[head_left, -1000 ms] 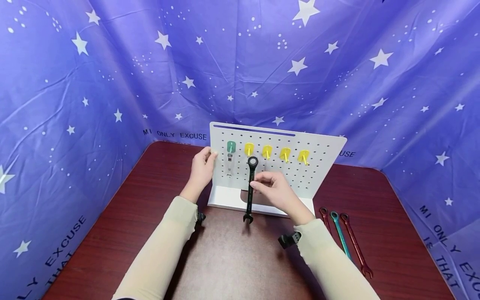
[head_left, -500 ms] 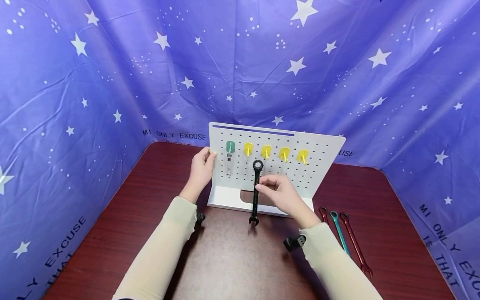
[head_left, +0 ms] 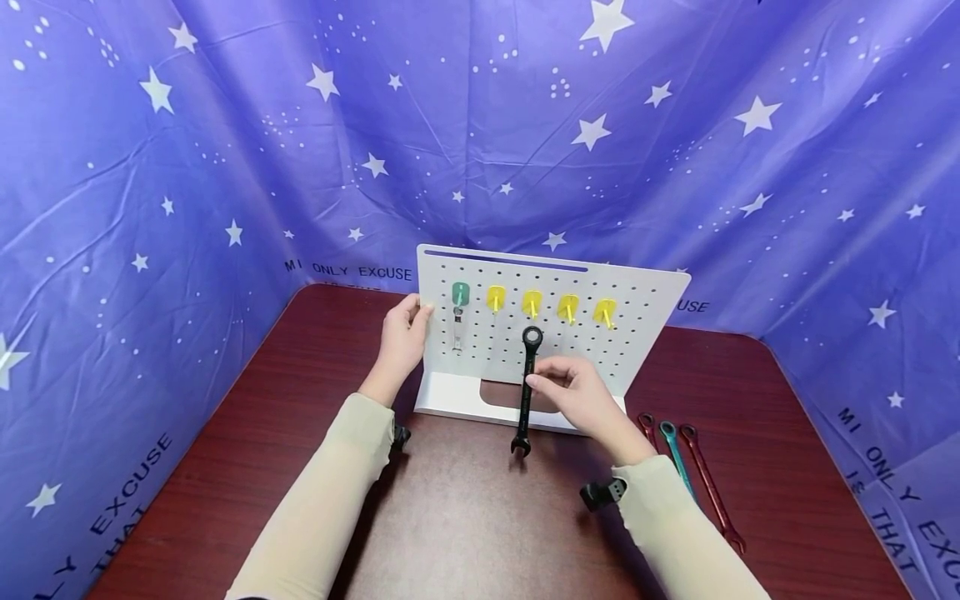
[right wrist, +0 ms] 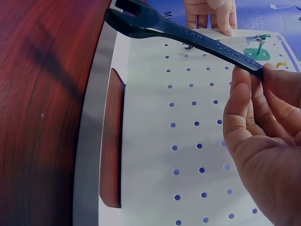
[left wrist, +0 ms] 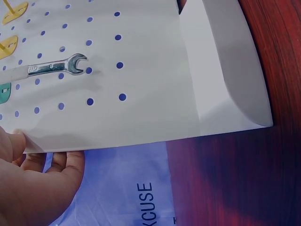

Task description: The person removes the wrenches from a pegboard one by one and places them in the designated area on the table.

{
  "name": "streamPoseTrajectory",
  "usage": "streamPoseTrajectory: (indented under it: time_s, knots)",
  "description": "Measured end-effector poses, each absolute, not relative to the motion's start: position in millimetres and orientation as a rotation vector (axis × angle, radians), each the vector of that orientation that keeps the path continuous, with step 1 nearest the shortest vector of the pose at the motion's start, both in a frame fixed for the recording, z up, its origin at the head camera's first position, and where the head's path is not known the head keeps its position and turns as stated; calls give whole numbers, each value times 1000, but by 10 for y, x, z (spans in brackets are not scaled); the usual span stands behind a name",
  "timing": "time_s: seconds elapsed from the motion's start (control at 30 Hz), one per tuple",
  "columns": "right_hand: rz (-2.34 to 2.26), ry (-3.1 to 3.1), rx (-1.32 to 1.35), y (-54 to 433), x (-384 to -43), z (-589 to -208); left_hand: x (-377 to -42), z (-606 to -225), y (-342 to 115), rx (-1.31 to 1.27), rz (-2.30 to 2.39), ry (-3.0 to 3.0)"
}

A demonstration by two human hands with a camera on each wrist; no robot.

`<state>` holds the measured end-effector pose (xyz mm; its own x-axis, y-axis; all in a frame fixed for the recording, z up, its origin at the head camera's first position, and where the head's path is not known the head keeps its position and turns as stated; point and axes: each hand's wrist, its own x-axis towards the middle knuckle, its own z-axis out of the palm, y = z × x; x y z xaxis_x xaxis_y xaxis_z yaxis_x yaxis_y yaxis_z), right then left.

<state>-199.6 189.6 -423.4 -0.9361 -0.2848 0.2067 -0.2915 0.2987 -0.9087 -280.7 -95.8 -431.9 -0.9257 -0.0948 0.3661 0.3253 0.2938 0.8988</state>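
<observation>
In the head view, my right hand pinches a black ratcheting combination wrench by its shaft. The wrench hangs nearly upright in front of the white pegboard, ring end up and open end down. The right wrist view shows thumb and fingertips on the wrench, its ring end hidden by the hand. My left hand grips the board's left edge, thumb on the front and fingers behind. A small silver wrench hangs from the green hook. Several yellow hooks line up to its right.
Two red wrenches and a teal wrench lie on the dark red table, right of the board and partly behind the right sleeve. A purple star-patterned curtain surrounds the table's back and sides.
My right hand has carried the black wrench to the right and slightly down, from below the first yellow hook to below the second. The left hand stays on the board's edge.
</observation>
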Motion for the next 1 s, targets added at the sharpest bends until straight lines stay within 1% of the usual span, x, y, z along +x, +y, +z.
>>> streamPoseTrajectory:
  time_s: [0.63, 1.0]
  knots:
    - [1887, -2506, 555, 2037, -1957, -4303, -2814, -4325, -964, -198, -1663, -2235]
    - [1806, -2565, 551, 2112, -1948, -4299, -2815, -4326, -970, -209, -1648, -2227]
